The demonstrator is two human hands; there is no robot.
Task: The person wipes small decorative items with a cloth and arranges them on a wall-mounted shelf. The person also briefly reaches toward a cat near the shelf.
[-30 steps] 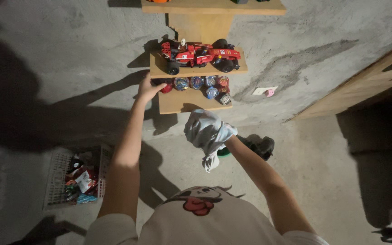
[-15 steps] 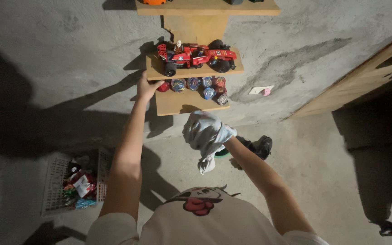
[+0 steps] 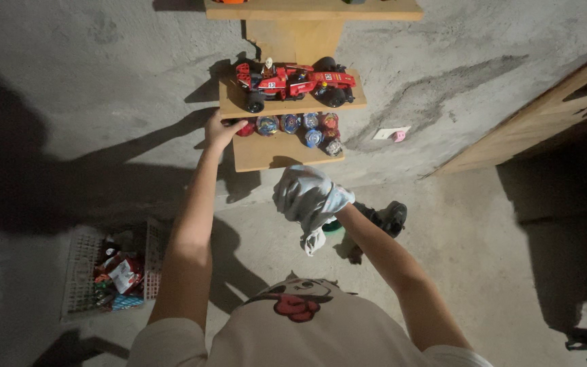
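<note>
My left hand (image 3: 222, 129) reaches up to the left end of a small wooden wall shelf (image 3: 266, 155), fingers closed around a dark red round toy (image 3: 245, 128). A row of several round, colourful spinning-top toys (image 3: 307, 126) lies along that shelf. On the shelf above stands a red toy racing car (image 3: 293, 81) with a small figure in it. My right hand is wrapped inside a bunched pale grey cloth (image 3: 309, 198), held in the air below the lower shelf.
A white plastic basket (image 3: 83, 278) with packets and small toys sits on the concrete floor at the left. A dark shoe (image 3: 388, 217) lies on the floor under my right arm. A wooden panel (image 3: 531, 129) leans at the right. Another shelf (image 3: 314, 10) runs along the top.
My view has shifted slightly, so the shelves sit a little lower and more central. My left hand stays at the shelf's left end; the cloth hand has barely moved.
</note>
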